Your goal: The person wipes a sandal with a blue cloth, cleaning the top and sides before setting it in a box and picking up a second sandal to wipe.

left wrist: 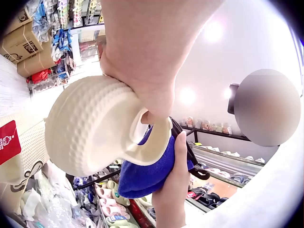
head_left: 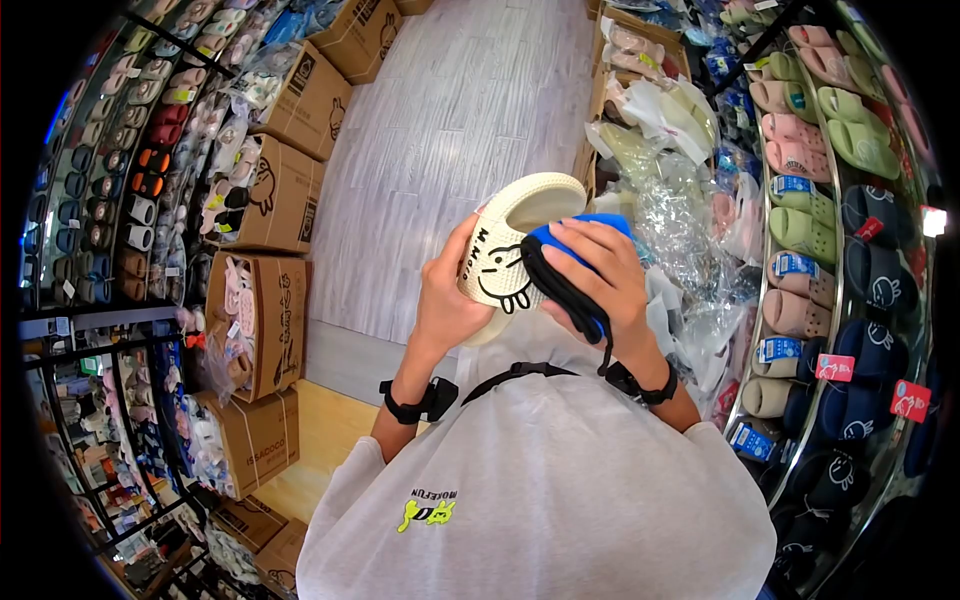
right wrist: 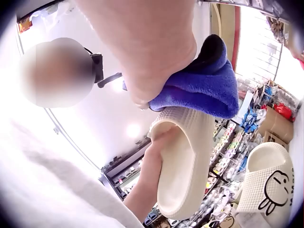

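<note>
A cream slide slipper (head_left: 497,262), with a black rabbit face and lettering on its strap, is in front of the person's chest. My left hand (head_left: 448,285) grips its side, and in the right wrist view the left thumb (right wrist: 164,137) reaches inside the foot opening. A fleecy blue cloth (right wrist: 199,90) with a black edge and a dangling cord is in my right hand (head_left: 608,275). The right fingers curl over the cloth, which lies against the slipper's strap. In the left wrist view the blue cloth (left wrist: 149,173) shows just beyond the slipper's opening.
Another cream rabbit-face slipper (right wrist: 270,183) appears low in the right wrist view. Cardboard boxes (head_left: 262,325) line the left side of the grey floor (head_left: 450,110). Plastic-wrapped slippers (head_left: 670,200) are heaped on the right, beside racks of slippers (head_left: 795,230).
</note>
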A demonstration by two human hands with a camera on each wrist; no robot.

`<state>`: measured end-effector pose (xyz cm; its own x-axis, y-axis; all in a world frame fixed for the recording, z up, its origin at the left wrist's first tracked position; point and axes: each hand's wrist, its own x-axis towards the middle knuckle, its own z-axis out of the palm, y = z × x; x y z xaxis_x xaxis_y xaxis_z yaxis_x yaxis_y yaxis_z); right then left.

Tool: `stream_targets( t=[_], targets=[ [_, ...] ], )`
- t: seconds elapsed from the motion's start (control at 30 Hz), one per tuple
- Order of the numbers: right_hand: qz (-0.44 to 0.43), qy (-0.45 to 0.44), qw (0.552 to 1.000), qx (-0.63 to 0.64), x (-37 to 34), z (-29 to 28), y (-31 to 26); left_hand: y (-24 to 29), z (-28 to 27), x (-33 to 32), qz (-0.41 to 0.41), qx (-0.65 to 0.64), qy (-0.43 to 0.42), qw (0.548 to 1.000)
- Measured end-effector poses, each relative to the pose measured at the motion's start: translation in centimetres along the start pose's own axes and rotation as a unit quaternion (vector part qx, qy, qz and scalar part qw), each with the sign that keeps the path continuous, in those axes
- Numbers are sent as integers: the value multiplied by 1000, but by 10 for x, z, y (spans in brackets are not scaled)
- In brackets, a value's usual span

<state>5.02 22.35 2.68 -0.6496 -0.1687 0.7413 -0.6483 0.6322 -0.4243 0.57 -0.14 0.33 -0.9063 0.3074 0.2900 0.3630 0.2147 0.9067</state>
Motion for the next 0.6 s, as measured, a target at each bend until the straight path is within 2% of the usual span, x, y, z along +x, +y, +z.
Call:
stream_targets(
  t=[0.23, 0.37, 0.6],
  targets=[
    [-64, -53, 996, 6, -1, -1, -6, -1, -1, 0, -20, -15, -11, 1000],
    [8, -2, 1000, 1, -4, 2, 0, 0, -1, 0, -20, -6, -15, 1000],
    [-54, -71, 996, 13, -2, -1, -9, -4, 1, 2, -22, -12, -9, 1000]
  ],
)
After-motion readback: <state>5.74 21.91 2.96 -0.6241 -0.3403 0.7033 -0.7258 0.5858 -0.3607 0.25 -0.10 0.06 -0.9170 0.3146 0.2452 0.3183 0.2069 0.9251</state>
